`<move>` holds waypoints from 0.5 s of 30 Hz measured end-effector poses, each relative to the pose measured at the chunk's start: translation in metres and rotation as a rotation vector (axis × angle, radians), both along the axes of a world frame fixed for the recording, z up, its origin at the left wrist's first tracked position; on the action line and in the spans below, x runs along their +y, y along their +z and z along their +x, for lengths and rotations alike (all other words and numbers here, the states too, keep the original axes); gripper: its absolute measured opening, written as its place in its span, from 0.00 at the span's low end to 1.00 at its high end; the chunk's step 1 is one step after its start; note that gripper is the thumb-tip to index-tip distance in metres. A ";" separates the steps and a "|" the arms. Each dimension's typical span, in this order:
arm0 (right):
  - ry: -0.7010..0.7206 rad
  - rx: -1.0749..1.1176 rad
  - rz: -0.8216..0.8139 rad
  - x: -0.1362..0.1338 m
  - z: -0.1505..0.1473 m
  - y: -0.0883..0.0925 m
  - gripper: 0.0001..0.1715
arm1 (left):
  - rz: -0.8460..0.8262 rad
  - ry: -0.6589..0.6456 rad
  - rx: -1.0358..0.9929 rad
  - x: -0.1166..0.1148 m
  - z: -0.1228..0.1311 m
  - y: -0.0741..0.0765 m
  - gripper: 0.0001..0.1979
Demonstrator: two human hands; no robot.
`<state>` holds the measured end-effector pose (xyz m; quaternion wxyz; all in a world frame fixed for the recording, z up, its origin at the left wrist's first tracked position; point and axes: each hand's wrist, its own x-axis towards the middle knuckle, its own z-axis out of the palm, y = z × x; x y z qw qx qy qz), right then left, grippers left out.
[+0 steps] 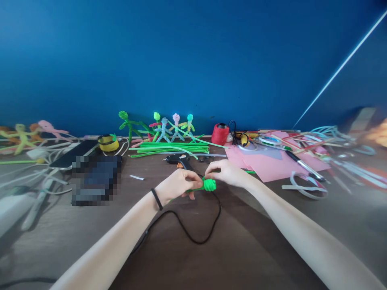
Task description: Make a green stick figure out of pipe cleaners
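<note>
A bright green pipe-cleaner piece with a wound, rounded end (210,185) is held above the table in front of me. My left hand (180,183) is closed around its narrow part, thumb and fingers pressed together. From the other side my right hand (222,171) pinches at the green pipe cleaner just above the rounded end. Its fingertips partly hide what they grip. Right behind my hands lies a black glue gun (177,158) with an orange trigger. Its black cord (198,243) loops over the table below my hands.
Green pipe cleaners (169,149) lie in a pile behind the glue gun. Several pipe-cleaner figures (164,128) lean against the blue wall. To the right are a red spool (220,135), pink paper (266,163) and a marker (305,166). Phones (99,177) and cables are at left.
</note>
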<state>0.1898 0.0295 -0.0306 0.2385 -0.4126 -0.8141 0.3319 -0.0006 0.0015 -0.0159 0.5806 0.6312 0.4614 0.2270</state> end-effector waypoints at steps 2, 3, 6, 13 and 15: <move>-0.051 -0.014 0.098 -0.004 -0.004 0.003 0.09 | 0.123 -0.026 0.081 -0.001 0.002 -0.003 0.05; -0.060 -0.018 0.147 -0.006 -0.006 0.004 0.08 | 0.168 -0.027 0.107 -0.001 0.002 -0.005 0.05; -0.070 -0.029 0.243 -0.011 -0.012 0.007 0.08 | 0.221 -0.010 0.116 0.000 0.003 -0.010 0.05; -0.141 0.002 0.242 -0.012 -0.011 0.006 0.09 | 0.165 0.102 -0.017 0.001 0.005 -0.011 0.08; -0.158 0.010 0.259 -0.013 -0.012 0.008 0.09 | 0.142 0.129 -0.039 0.002 0.005 -0.012 0.10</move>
